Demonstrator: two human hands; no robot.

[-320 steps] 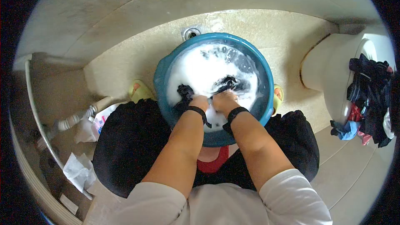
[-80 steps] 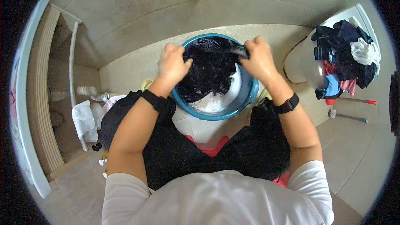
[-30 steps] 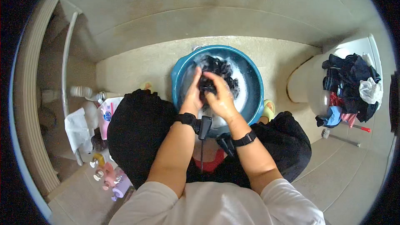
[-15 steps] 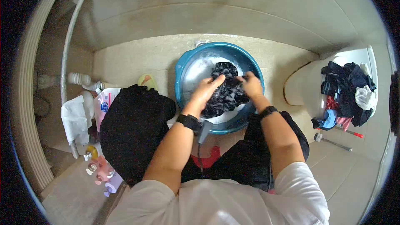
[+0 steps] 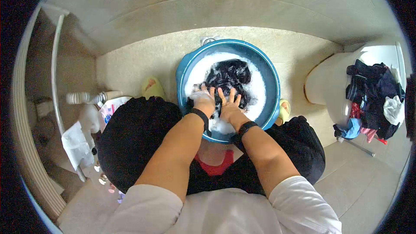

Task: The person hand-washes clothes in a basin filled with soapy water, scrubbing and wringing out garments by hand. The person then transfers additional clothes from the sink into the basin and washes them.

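Observation:
A blue plastic basin [image 5: 272, 78] on the floor holds white suds [image 5: 256, 87] and a wet black garment [image 5: 229, 73]. Both hands rest on the near part of the garment, side by side. My left hand [image 5: 204, 102] has foam over its back, and its fingers are stretched forward on the cloth. My right hand [image 5: 229, 109] lies beside it with fingers spread, pressing down on the cloth. The exact kind of garment cannot be made out in the foam.
A pile of clothes [image 5: 368, 95] lies on a white toilet [image 5: 327, 80] at right. A pink-and-white detergent bag [image 5: 112, 107] and a pipe [image 5: 56, 73] are at left. Black-clad knees flank the basin, with yellow-green slippers [image 5: 156, 89] on the feet. A floor drain [image 5: 209, 40] sits behind it.
Both hands have come down from the bunched garment and moved closer together, nearer the basin's front. The garment now lies lower and more spread in the suds, and more foam shows.

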